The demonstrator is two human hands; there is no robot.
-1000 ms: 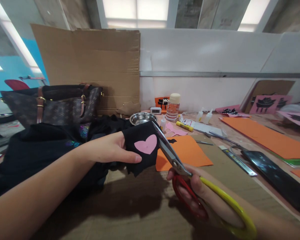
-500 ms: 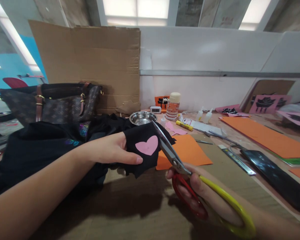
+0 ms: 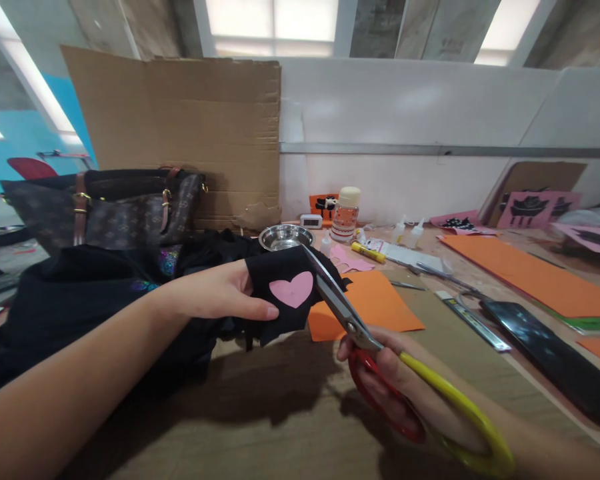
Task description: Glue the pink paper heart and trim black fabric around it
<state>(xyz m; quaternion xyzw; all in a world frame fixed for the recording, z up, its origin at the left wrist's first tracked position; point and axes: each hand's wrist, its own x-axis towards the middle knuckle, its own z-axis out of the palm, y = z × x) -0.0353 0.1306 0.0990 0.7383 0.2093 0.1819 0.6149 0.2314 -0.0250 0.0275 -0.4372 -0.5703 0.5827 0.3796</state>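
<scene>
- Left hand (image 3: 220, 293): grips black piece (image 3: 293, 322), thumb pressed on upper face near pink heart (image 3: 293, 289); other fingers mostly hidden.
- Black piece: held raised above brown board (image 3: 240, 427), in front of metal bowl (image 3: 286, 235); pink heart on its face.
- Right hand (image 3: 393, 373): grasps scissors (image 3: 351, 327), fingers inside red loop (image 3: 356, 380).
- Blades (image 3: 326, 285): along right edge of black piece; whether edge sits between them, cannot tell from here.
- Orange sheet (image 3: 380, 303): on board, behind blades.
- Black garment (image 3: 90, 300): beyond left forearm (image 3: 100, 380).

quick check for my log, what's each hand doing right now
Left hand: closed, holding black material bearing a pink heart.
Right hand: closed around the scissors' handles.
</scene>
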